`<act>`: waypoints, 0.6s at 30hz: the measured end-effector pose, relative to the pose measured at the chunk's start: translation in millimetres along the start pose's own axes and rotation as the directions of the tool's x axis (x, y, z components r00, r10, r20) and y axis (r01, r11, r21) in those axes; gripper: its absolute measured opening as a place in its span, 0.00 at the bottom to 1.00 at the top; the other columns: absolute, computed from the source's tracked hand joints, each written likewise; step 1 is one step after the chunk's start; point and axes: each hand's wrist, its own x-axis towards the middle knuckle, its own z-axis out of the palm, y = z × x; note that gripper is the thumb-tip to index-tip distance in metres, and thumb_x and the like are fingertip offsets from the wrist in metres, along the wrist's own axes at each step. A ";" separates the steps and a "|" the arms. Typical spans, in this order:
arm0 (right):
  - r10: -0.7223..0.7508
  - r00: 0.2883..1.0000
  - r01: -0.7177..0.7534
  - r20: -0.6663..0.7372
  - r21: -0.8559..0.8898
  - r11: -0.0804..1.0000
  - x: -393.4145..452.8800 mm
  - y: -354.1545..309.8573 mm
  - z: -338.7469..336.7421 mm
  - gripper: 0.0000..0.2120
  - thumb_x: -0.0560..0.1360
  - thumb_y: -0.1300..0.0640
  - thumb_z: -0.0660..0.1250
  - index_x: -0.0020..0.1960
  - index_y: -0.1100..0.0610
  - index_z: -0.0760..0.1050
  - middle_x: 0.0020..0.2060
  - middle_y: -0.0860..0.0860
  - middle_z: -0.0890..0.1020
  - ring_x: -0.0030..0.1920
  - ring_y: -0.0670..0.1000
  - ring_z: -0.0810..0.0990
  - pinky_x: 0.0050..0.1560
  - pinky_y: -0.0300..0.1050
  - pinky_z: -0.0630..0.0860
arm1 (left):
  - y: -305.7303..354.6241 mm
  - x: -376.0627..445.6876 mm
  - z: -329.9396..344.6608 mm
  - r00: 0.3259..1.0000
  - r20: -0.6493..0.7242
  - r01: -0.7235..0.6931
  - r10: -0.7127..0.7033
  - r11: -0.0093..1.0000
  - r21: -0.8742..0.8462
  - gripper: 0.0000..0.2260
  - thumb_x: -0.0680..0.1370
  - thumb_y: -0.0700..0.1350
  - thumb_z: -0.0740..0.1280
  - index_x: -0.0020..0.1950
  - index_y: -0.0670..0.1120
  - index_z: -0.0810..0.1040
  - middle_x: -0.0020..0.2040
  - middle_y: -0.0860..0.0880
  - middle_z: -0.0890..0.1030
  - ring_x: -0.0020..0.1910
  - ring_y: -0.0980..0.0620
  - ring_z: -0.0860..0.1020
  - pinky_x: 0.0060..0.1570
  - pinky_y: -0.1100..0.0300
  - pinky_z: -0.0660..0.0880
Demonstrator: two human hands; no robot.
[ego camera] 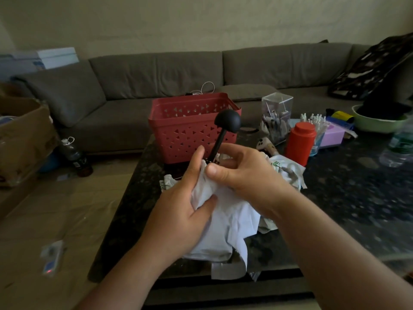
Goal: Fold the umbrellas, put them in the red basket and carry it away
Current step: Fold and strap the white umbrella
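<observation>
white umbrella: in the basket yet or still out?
Out. Both hands, left hand and right hand, grip the white umbrella over the table, in front of the red basket.

Cloth umbrella [225,211]; plastic basket [190,130]

Red basket [192,128] — white umbrella [225,211]

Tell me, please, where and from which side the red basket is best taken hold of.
Probably by its rolled top rim, from above. The red basket stands upright and open on the table, and no handles are visible. Take the near rim or short ends; both hands hold the white umbrella.
</observation>
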 end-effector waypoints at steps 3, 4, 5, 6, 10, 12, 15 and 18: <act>-0.019 0.994 0.020 -0.107 0.008 1.000 2.0 3.4 10.8 0.20 0.71 0.56 0.80 0.62 0.53 0.82 0.49 0.58 0.89 0.53 0.57 0.89 0.62 0.59 0.83 | 1.2 -1.4 0.5 1.000 -0.028 -0.007 0.008 0.999 0.035 0.43 0.82 0.55 0.69 0.75 0.82 0.38 0.66 0.69 0.74 0.60 0.71 0.76 0.57 0.69 0.74; -0.034 0.992 0.032 -0.118 -0.015 0.999 2.6 5.5 13.2 0.20 0.71 0.54 0.80 0.62 0.51 0.82 0.48 0.57 0.89 0.53 0.56 0.89 0.61 0.58 0.83 | 2.0 -2.0 0.3 0.999 -0.038 -0.012 0.014 0.998 0.058 0.43 0.82 0.55 0.68 0.75 0.81 0.36 0.66 0.68 0.75 0.60 0.67 0.78 0.57 0.65 0.77; -0.044 0.991 0.038 -0.127 -0.045 0.998 2.9 6.7 15.7 0.22 0.70 0.51 0.82 0.62 0.49 0.82 0.48 0.57 0.89 0.53 0.55 0.89 0.60 0.57 0.84 | 2.2 -2.7 0.5 0.999 -0.041 -0.016 0.019 0.997 0.076 0.43 0.82 0.55 0.68 0.75 0.81 0.35 0.66 0.67 0.75 0.61 0.64 0.79 0.57 0.60 0.80; -0.050 0.989 0.041 -0.139 -0.066 0.997 3.7 8.4 16.6 0.23 0.68 0.48 0.82 0.61 0.47 0.82 0.48 0.56 0.89 0.52 0.53 0.89 0.59 0.54 0.84 | 2.4 -3.2 1.1 0.999 -0.036 -0.019 0.021 0.997 0.077 0.44 0.81 0.55 0.68 0.75 0.81 0.35 0.66 0.67 0.75 0.61 0.63 0.79 0.58 0.57 0.80; -0.098 0.980 0.094 -0.175 -0.032 0.995 3.1 10.1 18.8 0.16 0.68 0.53 0.80 0.52 0.43 0.78 0.43 0.54 0.90 0.47 0.50 0.89 0.49 0.42 0.84 | 0.6 -2.5 1.1 1.000 -0.012 0.011 -0.011 0.998 -0.067 0.43 0.82 0.51 0.70 0.75 0.83 0.42 0.76 0.66 0.72 0.71 0.69 0.72 0.70 0.62 0.73; -0.109 0.981 0.098 -0.161 -0.077 0.992 2.7 7.5 15.7 0.24 0.66 0.49 0.80 0.60 0.45 0.79 0.44 0.57 0.89 0.49 0.54 0.89 0.52 0.47 0.84 | 0.9 -1.3 -0.8 0.999 0.025 0.030 -0.026 0.990 -0.139 0.42 0.82 0.48 0.70 0.74 0.84 0.45 0.77 0.69 0.69 0.72 0.73 0.68 0.71 0.69 0.69; -0.148 0.964 0.140 -0.220 -0.050 0.989 10.1 -5.3 2.6 0.31 0.75 0.54 0.77 0.74 0.52 0.70 0.51 0.52 0.89 0.52 0.50 0.88 0.51 0.45 0.85 | -0.3 -0.1 -3.0 0.998 0.044 0.042 -0.035 0.981 -0.189 0.43 0.83 0.45 0.70 0.75 0.83 0.45 0.74 0.78 0.63 0.68 0.78 0.69 0.65 0.76 0.66; -0.282 0.856 0.234 -0.433 -0.161 0.959 20.8 -24.6 -16.9 0.34 0.80 0.43 0.69 0.82 0.41 0.58 0.54 0.42 0.85 0.52 0.42 0.85 0.56 0.48 0.83 | 1.8 -0.3 -3.5 0.997 0.068 0.039 -0.028 0.985 -0.168 0.45 0.83 0.44 0.70 0.75 0.82 0.43 0.72 0.84 0.56 0.74 0.78 0.60 0.70 0.77 0.60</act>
